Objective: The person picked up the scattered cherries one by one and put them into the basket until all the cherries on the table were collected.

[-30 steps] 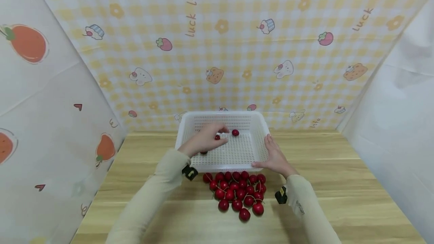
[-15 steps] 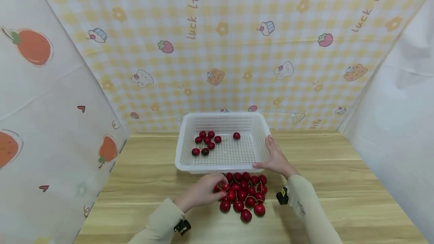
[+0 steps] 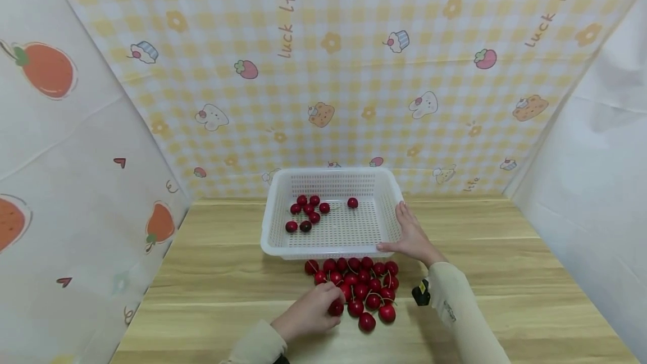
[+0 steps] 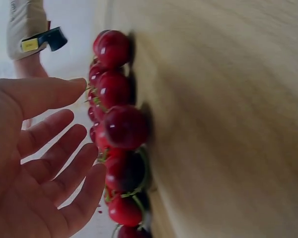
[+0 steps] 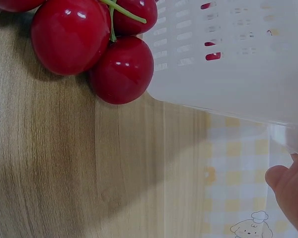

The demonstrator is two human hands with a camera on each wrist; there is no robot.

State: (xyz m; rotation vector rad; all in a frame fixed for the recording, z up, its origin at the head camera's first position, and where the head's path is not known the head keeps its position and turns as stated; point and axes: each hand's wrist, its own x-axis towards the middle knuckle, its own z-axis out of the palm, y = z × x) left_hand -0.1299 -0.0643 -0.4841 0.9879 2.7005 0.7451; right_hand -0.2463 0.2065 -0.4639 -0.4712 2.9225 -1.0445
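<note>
My left hand (image 3: pixel 314 309) is at the near-left edge of a pile of red cherries (image 3: pixel 360 291) on the table. Its thumb and fingers stand apart around a dark red cherry (image 4: pixel 125 127) at the pile's edge; in the left wrist view the fingers are loosely bent, with a gap to that cherry. My right hand (image 3: pixel 411 239) holds the near-right corner of a white perforated plastic basket (image 3: pixel 328 251), thumb on the front rim and fingers along the right side. Inside the basket several cherries (image 3: pixel 309 209) lie mostly to the left, with a single cherry (image 3: pixel 352 203) farther right.
The wooden table (image 3: pixel 227 274) extends to both sides of the basket and pile. A yellow checked cloth (image 3: pixel 323 100) hangs right behind the basket. White cloth walls (image 3: pixel 601 184) stand at left and right. Some cherries in the pile have green stems (image 5: pixel 121 11).
My left hand has come out of the basket, over the pile's left part, then nearer to me at its near-left edge. More cherries in the basket are uncovered. My right hand stays in place.
</note>
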